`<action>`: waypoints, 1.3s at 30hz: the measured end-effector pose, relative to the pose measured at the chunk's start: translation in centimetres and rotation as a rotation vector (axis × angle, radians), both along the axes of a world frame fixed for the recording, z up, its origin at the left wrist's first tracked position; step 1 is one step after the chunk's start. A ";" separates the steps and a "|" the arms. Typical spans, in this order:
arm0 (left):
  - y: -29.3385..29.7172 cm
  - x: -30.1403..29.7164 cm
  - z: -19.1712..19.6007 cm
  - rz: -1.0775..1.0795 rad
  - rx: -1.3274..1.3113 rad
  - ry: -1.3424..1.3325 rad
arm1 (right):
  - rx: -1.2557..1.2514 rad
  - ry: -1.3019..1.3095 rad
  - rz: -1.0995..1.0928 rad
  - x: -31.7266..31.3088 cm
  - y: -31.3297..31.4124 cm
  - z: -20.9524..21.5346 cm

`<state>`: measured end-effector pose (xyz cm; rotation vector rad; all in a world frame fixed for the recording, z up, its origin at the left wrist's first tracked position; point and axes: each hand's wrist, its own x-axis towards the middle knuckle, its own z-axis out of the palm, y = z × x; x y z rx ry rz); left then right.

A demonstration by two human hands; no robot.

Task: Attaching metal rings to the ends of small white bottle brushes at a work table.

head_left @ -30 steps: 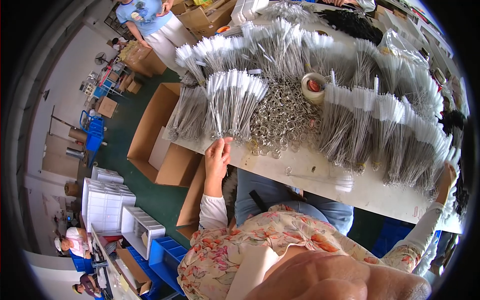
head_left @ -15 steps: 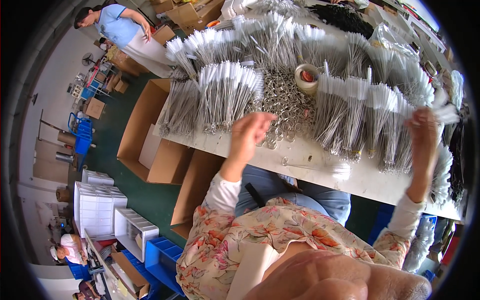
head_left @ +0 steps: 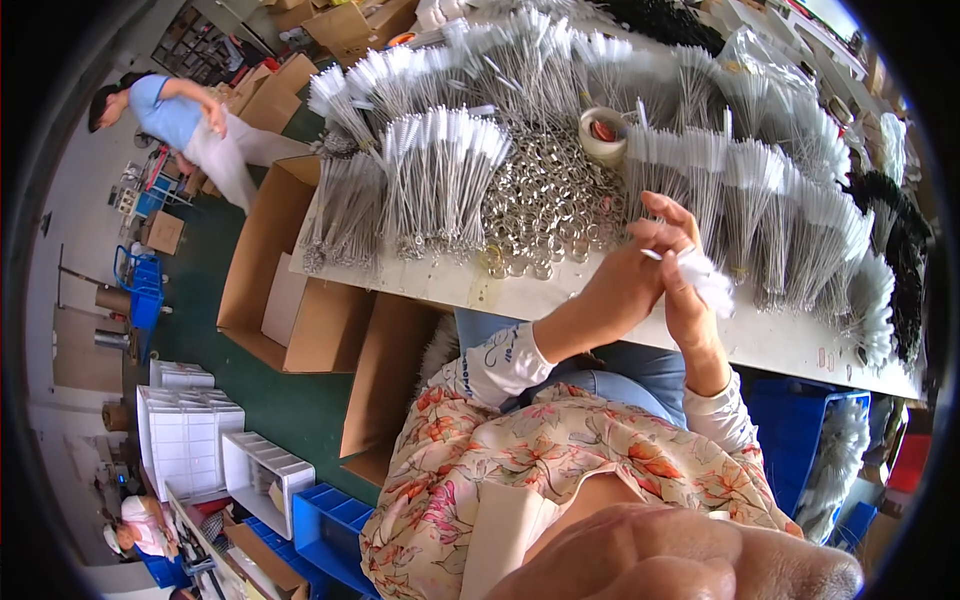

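Observation:
My left hand (head_left: 605, 295) and my right hand (head_left: 690, 325) meet over the front edge of the white table (head_left: 455, 282). A wire brush with white bristles (head_left: 712, 286) shows at my right hand, which is closed on it; its wire is mostly hidden. The left fingers are closed against the right hand, and what they pinch is hidden. Behind the hands lies a heap of metal split rings (head_left: 550, 195). Bundled wire brushes (head_left: 440, 180) stand left of the rings, and more brush bundles (head_left: 755, 200) stand to the right.
A roll of tape (head_left: 602, 137) sits at the back of the ring heap. Open cardboard boxes (head_left: 325, 330) adjoin the table's left end. Black brushes (head_left: 905, 285) lie at the far right, and a blue bin (head_left: 790, 430) stands below. A person in blue (head_left: 175, 115) is at upper left.
My right hand has come in from the far right, and my left hand has moved right to meet it. The brush at the table's front edge no longer shows. The person in blue has moved left.

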<state>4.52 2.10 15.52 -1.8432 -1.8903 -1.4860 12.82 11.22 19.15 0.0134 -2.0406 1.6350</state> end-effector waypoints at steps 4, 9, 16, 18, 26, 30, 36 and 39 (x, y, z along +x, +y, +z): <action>-0.5 -1.7 0.5 0.117 0.208 -0.043 | -0.391 0.411 -0.056 -0.6 -0.8 -0.1; -0.4 -0.1 0.5 0.018 0.336 -0.385 | -0.569 -0.050 -0.065 0.8 2.3 -2.0; -2.7 -0.9 -1.4 0.107 0.167 0.256 | -1.145 0.160 0.332 0.4 3.4 -3.1; -3.4 -2.7 0.2 0.062 0.365 -0.108 | -0.639 -0.147 0.252 2.4 4.4 -1.4; -2.7 -0.3 0.9 -0.580 -0.082 -0.815 | 0.251 -0.260 0.112 2.8 0.6 -1.4; -4.5 -2.5 -0.6 -0.340 -0.102 -0.477 | -0.180 -0.393 0.262 3.7 1.1 -1.6; -4.3 0.2 -1.0 -0.250 0.103 -0.167 | -0.523 -0.675 0.494 4.8 1.6 -2.2; -5.0 0.7 -2.4 -0.107 -0.079 -0.266 | -0.334 -0.717 0.231 7.9 3.2 -2.8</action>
